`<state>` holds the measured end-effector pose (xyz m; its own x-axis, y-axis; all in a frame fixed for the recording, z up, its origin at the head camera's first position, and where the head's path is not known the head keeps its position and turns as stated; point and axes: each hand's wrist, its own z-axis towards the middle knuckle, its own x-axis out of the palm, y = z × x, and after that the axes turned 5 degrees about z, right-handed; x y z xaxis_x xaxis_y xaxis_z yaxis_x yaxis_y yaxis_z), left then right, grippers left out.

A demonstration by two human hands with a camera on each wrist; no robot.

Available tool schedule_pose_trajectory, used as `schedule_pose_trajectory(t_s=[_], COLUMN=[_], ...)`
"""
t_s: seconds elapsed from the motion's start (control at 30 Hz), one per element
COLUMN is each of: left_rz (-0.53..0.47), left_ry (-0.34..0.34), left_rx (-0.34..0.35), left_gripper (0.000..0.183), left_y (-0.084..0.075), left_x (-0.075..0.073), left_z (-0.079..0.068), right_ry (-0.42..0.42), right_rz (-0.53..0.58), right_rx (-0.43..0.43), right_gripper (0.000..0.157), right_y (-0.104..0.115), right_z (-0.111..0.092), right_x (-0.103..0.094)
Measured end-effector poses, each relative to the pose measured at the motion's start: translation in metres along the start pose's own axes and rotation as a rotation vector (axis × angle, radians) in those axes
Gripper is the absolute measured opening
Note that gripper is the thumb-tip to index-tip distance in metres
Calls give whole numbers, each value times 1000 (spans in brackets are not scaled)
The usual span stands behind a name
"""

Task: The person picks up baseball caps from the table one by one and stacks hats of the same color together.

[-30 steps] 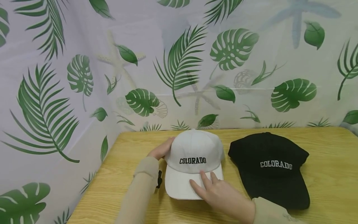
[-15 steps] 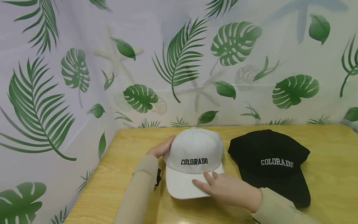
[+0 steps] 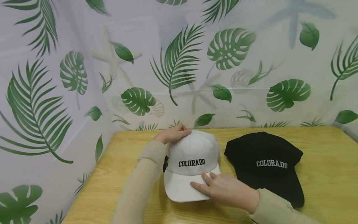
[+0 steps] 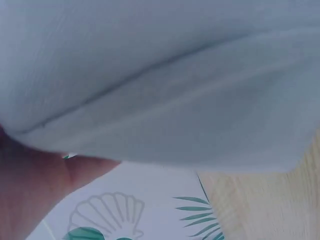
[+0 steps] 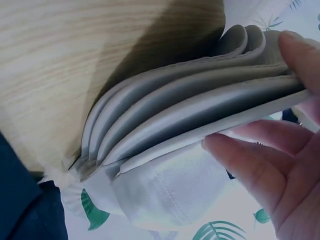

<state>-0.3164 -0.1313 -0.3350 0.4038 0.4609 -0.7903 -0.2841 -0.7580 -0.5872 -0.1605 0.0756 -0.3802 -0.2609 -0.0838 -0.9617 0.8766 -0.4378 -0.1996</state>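
Observation:
A white cap (image 3: 194, 152) with black COLORADO lettering tops a stack of several nested white caps, whose layered brims (image 5: 185, 95) show in the right wrist view. My left hand (image 3: 172, 133) holds the cap at the back left of its crown; some of its fingers are hidden behind. In the left wrist view, white cap fabric (image 4: 200, 100) fills most of the picture beside part of that hand. My right hand (image 3: 227, 189) pinches the right side of the brim, fingers on top and thumb (image 5: 300, 57) lower, near the brims underneath.
A black cap (image 3: 268, 161) with white COLORADO lettering lies on the wooden table (image 3: 112, 186), right of the white stack. Leaf-patterned cloth (image 3: 237, 102) covers the walls behind and to the left. A small black item (image 3: 165, 163) shows by the left wrist.
My left hand has moved up and back, from the left side of the white cap's crown to near its top rear. My right hand has stayed at the brim, and the black cap lies still.

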Motion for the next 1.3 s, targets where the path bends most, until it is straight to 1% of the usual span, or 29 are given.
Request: schedule_pose_trajectory(t_s=[0.03,0.1,0.17,0.23,0.3,0.37,0.43,0.53,0.6,0.67,0.73,0.77,0.8,0.87,0.93,1.0,1.07,1.13,1.17,1.23,1.3], left_rz=[14,41,57,45,26,16,29,65,85,79,37,8,-25,-106,-191,-253,-346,-480,-549,-678,-761], left_ry=[15,9,-19,-49,-80,-108,-127,-150,-165,-179,-186,-185,-180,-164,-153,-165,-162,-151,-143,-106,-70], left_rx=[-7,-10,-1,15,34,43,41,33,27,23,22,25,25,13,-15,-77,-170,-253,-287,-348,-373], left_gripper=[33,28,26,25,24,22,21,21,22,22,22,23,24,29,41,55,65,65,63,59,42], left_y=[-1,-1,1,4,6,8,8,6,5,5,5,6,7,9,12,14,19,27,31,39,45], left_x=[0,1,3,5,8,11,13,17,17,17,17,17,17,15,12,8,7,10,14,24,38], left_z=[0,1,1,3,6,9,11,11,11,10,8,6,4,-5,-16,-32,-50,-71,-80,-97,-108], right_ry=[-8,-10,17,42,54,41,8,1,12,28,34,41,60,118,196,237,213,149,115,76,80], right_rz=[1,7,29,35,21,-23,-105,-169,-175,-155,-136,-114,-70,83,299,529,732,936,1026,1202,1366], right_rx=[8,39,94,147,176,166,116,54,32,36,62,94,135,238,365,489,584,678,725,829,929], right_gripper=[45,42,43,48,52,49,44,40,40,39,39,40,43,53,65,78,78,77,76,74,72], right_y=[1,5,8,10,10,9,8,8,7,7,6,7,8,11,11,7,-2,-14,-20,-30,-36], right_z=[-1,-2,-3,-4,-3,1,4,7,9,9,8,8,6,3,-1,-7,-13,-17,-19,-23,-23], right_x=[0,-1,-2,-3,-3,-1,3,6,6,5,6,7,6,3,-3,-10,-14,-15,-14,-9,-2])
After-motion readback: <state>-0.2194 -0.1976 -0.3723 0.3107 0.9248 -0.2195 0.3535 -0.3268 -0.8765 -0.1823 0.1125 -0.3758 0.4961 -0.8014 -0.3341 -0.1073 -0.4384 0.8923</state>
